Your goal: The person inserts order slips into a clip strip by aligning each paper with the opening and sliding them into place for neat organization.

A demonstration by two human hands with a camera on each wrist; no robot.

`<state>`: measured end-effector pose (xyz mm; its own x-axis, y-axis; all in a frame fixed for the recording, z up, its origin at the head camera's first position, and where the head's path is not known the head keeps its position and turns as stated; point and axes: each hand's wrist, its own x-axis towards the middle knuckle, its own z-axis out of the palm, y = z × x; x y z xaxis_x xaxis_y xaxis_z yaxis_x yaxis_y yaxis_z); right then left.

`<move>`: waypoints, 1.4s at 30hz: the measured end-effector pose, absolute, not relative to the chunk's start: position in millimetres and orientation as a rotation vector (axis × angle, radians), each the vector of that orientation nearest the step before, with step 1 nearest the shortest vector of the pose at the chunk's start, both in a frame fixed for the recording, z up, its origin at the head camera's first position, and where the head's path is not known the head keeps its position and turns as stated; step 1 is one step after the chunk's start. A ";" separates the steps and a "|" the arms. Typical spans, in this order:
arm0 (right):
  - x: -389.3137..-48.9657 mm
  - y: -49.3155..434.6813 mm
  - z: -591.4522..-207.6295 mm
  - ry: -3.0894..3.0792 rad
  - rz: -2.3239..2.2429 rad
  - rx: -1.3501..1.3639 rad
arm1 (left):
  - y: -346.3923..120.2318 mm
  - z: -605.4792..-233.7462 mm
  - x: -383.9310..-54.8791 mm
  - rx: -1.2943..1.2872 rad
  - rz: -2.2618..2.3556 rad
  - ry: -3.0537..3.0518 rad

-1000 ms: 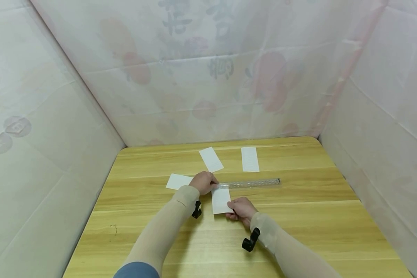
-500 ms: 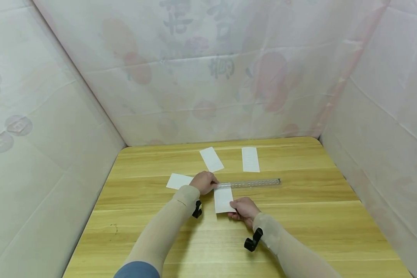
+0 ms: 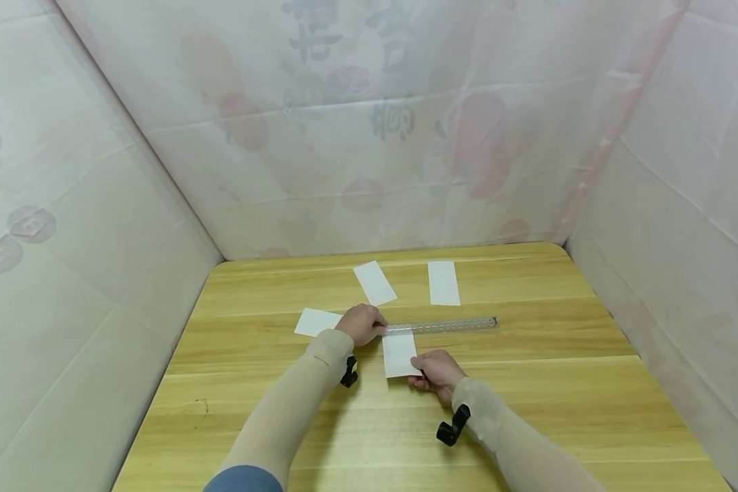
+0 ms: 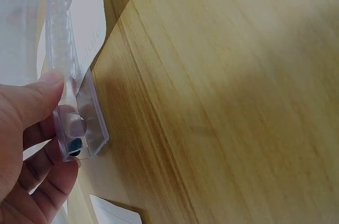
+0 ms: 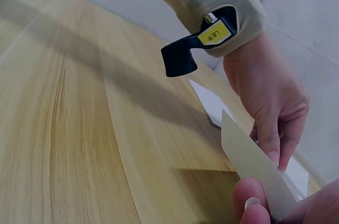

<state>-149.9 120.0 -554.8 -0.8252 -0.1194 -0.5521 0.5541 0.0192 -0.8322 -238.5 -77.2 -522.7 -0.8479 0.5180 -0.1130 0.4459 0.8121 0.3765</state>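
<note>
My left hand point(image 3: 359, 324) grips the left end of a long clear plastic strip point(image 3: 443, 326) with a row of bumps along it. In the left wrist view the thumb lies on top of this strip point(image 4: 59, 33) and the fingers are beneath its end, where a small dark blue piece shows inside. My right hand point(image 3: 438, 369) pinches the near right corner of a white slip of paper point(image 3: 400, 357). The slip's far edge meets the strip just right of my left hand. Slightly bent, the slip point(image 5: 251, 155) stands off the table in the right wrist view.
Two white paper slips lie farther back, a tilted one point(image 3: 375, 282) and a straighter one point(image 3: 444, 283). Another slip point(image 3: 317, 321) is partly covered by my left hand. Printed fabric walls point(image 3: 357, 184) border the wooden table point(image 3: 529, 410) at the back and sides.
My right hand and the pinched slip have shifted slightly right along the strip. My left hand and the strip have stayed in place.
</note>
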 end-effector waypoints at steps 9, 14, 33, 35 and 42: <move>-149.9 122.8 -556.6 1.810 -1.862 0.460 | -77.6 -524.0 -239.3 0.748 0.491 2.794; -150.6 125.1 -557.8 1.809 -1.869 0.464 | -77.4 -523.7 -239.4 0.755 0.486 2.797; -151.0 130.8 -556.7 1.818 -1.873 0.505 | -79.6 -527.3 -243.2 0.826 0.473 2.785; -151.1 131.2 -557.4 1.817 -1.877 0.509 | -79.7 -526.1 -242.7 0.823 0.477 2.780; -150.7 132.1 -559.9 1.818 -1.884 0.500 | -83.5 -524.9 -244.5 0.848 0.472 2.770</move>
